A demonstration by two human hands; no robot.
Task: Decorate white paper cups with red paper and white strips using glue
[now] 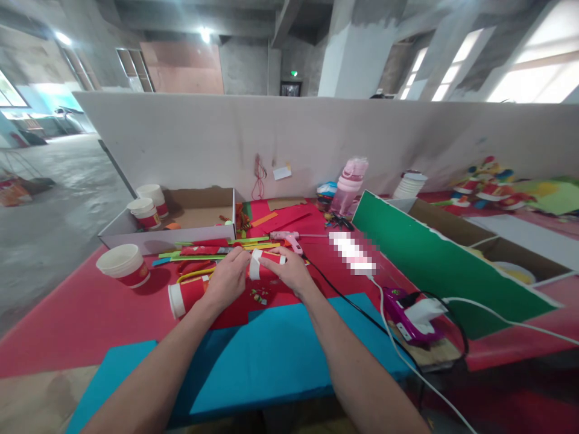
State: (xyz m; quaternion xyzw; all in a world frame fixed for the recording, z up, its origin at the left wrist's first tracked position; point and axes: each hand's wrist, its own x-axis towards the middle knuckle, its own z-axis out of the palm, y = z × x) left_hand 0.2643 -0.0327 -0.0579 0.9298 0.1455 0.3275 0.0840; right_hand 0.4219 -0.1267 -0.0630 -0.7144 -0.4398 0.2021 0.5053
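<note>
A red and white paper cup (260, 265) lies on its side between my two hands, above the red tabletop. My right hand (290, 270) is wrapped round its right end. My left hand (230, 277) is at the cup's left end with its fingers pressed together; what they pinch, if anything, is too small to make out. Another red and white cup (185, 296) lies on its side under my left wrist. Just behind my hands is a pink glue gun (289, 239). Small colourful bits (259, 296) lie in front of the held cup.
Stacked cups (124, 265) stand at the left, near a cardboard box (199, 232). Paper strips and yellow-handled scissors (194, 274) lie behind my left hand. A green-sided box (429, 265), a purple power strip (414, 319) and cables are at the right. A pink bottle (349, 187) stands behind.
</note>
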